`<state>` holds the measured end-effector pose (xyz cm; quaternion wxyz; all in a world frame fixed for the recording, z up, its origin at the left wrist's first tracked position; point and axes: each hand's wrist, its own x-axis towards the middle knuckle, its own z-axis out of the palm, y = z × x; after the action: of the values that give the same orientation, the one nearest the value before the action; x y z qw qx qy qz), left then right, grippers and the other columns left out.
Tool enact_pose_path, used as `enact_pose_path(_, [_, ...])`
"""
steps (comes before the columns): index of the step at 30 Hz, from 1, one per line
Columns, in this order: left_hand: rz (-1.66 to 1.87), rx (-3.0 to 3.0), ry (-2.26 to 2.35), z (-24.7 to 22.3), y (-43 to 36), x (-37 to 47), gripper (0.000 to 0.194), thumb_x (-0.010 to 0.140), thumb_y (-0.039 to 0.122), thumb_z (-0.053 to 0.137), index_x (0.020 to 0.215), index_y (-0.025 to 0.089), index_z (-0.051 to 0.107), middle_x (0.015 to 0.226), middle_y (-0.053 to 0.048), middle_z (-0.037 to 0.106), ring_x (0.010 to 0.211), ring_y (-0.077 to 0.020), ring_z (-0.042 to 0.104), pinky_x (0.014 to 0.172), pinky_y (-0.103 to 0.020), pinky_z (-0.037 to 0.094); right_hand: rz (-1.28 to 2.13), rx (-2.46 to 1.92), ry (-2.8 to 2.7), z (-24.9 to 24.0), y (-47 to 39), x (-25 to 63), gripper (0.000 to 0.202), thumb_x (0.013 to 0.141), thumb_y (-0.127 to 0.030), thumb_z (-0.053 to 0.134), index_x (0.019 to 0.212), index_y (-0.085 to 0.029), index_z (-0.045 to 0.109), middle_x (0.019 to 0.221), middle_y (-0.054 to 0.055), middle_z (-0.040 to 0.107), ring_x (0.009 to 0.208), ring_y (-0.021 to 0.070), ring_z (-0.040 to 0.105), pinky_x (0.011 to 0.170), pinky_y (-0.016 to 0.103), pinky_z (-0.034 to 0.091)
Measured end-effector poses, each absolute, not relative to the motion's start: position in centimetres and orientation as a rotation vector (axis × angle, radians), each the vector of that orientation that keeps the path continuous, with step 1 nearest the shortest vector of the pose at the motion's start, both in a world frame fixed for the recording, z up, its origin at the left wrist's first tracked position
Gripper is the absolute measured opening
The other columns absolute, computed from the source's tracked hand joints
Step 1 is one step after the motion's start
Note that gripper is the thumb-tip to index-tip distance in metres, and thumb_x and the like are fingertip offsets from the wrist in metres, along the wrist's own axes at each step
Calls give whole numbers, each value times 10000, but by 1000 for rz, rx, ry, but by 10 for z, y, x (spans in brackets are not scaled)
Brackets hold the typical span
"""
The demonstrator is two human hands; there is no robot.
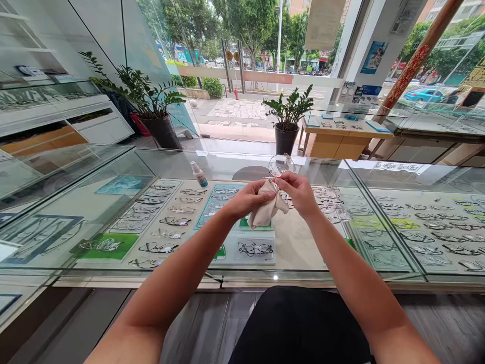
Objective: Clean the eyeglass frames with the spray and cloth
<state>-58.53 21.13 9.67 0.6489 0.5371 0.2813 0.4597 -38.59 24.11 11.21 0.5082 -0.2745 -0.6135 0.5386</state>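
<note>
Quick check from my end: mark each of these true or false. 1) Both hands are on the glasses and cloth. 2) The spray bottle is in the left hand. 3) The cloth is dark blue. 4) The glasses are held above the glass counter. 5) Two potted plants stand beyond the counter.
1) True: the left hand holds the cloth, the right hand grips the glasses.
2) False: the spray bottle stands on the glass counter, left of the hands.
3) False: it is beige.
4) True.
5) True: a large plant and a smaller plant.
</note>
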Motion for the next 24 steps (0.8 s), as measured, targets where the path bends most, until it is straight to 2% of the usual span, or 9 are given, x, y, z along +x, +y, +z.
enact_pose_path(5, [1037, 1227, 572, 98, 213, -586, 447, 867, 416, 970, 1177, 140, 806, 991, -93, 805, 801, -176, 725, 730, -254, 555, 1301, -664, -1435, 109, 245, -385, 456, 765, -675, 954, 882, -250, 837, 816, 30, 731, 774, 185, 595, 674, 330, 504])
enact_pose_path(8, [1087, 1201, 606, 92, 216, -585, 436, 906, 498, 930, 1116, 137, 805, 949, -83, 793, 783, -166, 710, 719, -246, 551, 1318, -632, -1442, 110, 244, -385, 443, 756, -657, 970, 877, -252, 841, 834, 29, 740, 775, 180, 597, 692, 335, 510])
enact_pose_path(12, [1112, 1159, 668, 87, 218, -585, 495, 876, 599, 931, 995, 145, 774, 843, -38, 744, 703, -137, 669, 662, -231, 534, 1309, -607, -1473, 112, 242, -387, 436, 747, -648, 979, 863, -251, 842, 882, 31, 750, 804, 180, 611, 720, 344, 521])
enact_pose_path(15, [1074, 1177, 667, 89, 216, -587, 464, 833, 528, 983, 981, 149, 759, 842, -29, 733, 690, -130, 663, 648, -226, 528, 1302, -601, -1480, 111, 242, -387, 434, 752, -652, 975, 855, -252, 840, 867, 26, 743, 789, 172, 603, 702, 337, 510])
enact_pose_path(19, [993, 1209, 608, 95, 213, -588, 441, 821, 436, 1002, 1079, 152, 784, 901, -60, 758, 763, -164, 705, 701, -254, 559, 1315, -617, -1456, 110, 244, -386, 437, 758, -649, 974, 855, -248, 830, 846, 23, 749, 783, 172, 611, 712, 336, 521])
enact_pose_path(24, [1024, 1151, 640, 94, 215, -586, 486, 865, 580, 945, 990, 141, 778, 852, -56, 738, 713, -142, 657, 669, -246, 528, 1321, -640, -1447, 112, 243, -386, 460, 744, -663, 975, 843, -242, 819, 828, 24, 743, 783, 176, 607, 722, 335, 525])
